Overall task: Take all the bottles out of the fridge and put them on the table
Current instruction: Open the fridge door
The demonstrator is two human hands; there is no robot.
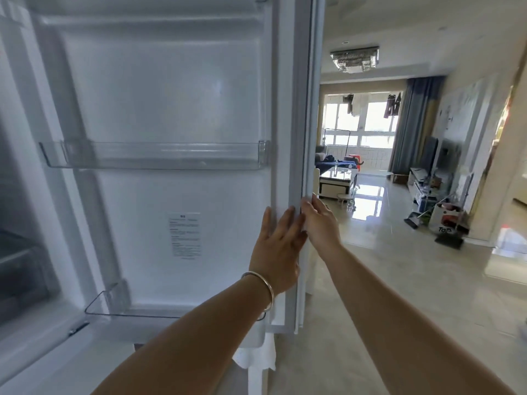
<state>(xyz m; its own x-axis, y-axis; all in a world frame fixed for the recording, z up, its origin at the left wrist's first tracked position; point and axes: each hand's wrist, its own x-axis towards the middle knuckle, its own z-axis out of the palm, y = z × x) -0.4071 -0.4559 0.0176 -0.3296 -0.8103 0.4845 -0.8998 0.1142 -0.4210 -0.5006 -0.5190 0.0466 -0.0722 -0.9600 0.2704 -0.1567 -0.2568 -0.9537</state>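
The white fridge door point(171, 95) stands open and I face its inner side. Its two clear door shelves, the middle shelf point(154, 156) and the lower shelf point(114, 307), hold nothing. No bottle shows anywhere in view. My left hand point(278, 246), with a bracelet at the wrist, presses flat with straight fingers on the door's inner rim. My right hand point(320, 220) rests on the door's outer edge, fingers stretched upward along it. The fridge's dark interior point(17, 252) is only partly visible at the far left and is blurred.
A printed label point(185, 235) sticks to the door's inner wall. Beyond the door lies a living room with a glossy floor, a coffee table point(338, 181), a low TV stand point(419, 181) and a dustpan with bags point(447, 223) at the right wall.
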